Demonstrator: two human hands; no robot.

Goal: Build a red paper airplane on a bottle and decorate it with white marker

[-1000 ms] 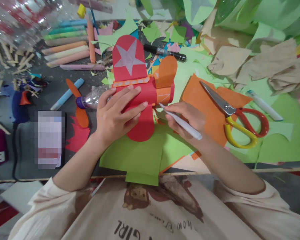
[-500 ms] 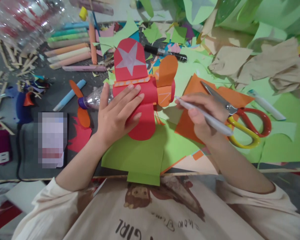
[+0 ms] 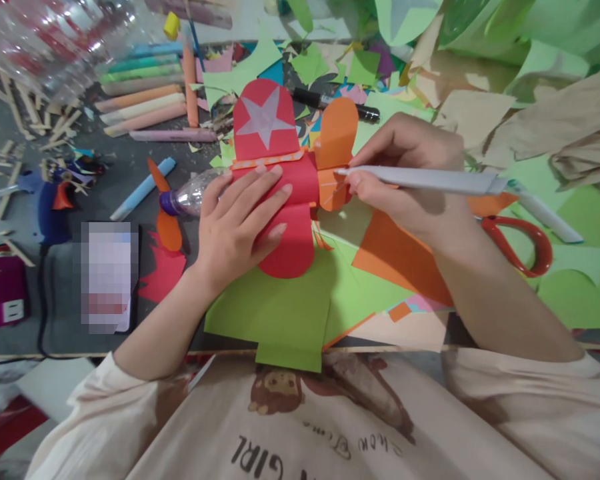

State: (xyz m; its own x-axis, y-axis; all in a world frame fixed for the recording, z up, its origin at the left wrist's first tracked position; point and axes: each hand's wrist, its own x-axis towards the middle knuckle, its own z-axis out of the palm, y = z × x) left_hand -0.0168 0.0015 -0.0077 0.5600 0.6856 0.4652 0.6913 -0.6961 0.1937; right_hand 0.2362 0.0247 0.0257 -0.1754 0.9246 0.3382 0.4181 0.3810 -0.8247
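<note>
A bottle (image 3: 190,195) wrapped in red paper lies sideways, with an orange propeller (image 3: 169,231) at its purple cap. Its red upper wing (image 3: 250,113) bears a pale star; the lower red wing (image 3: 293,253) points toward me. My left hand (image 3: 243,217) rests on the red body, fingers spread. At the right end stands an orange tail piece (image 3: 337,133), with pale lines on its lower part. My right hand (image 3: 405,173) pinches a white marker (image 3: 430,180), its tip at that lower part.
Red-handled scissors (image 3: 543,247) lie partly under my right forearm. Green paper (image 3: 275,313) reaches over the near table edge. A phone (image 3: 111,277), a blue glue gun (image 3: 50,210) and several markers (image 3: 143,100) are on the left. A black marker (image 3: 367,114) lies behind the tail.
My right hand has moved up and left, turning the marker nearly level. The tip has gone from beside the tail onto its orange lower part. My left hand stays on the red body.
</note>
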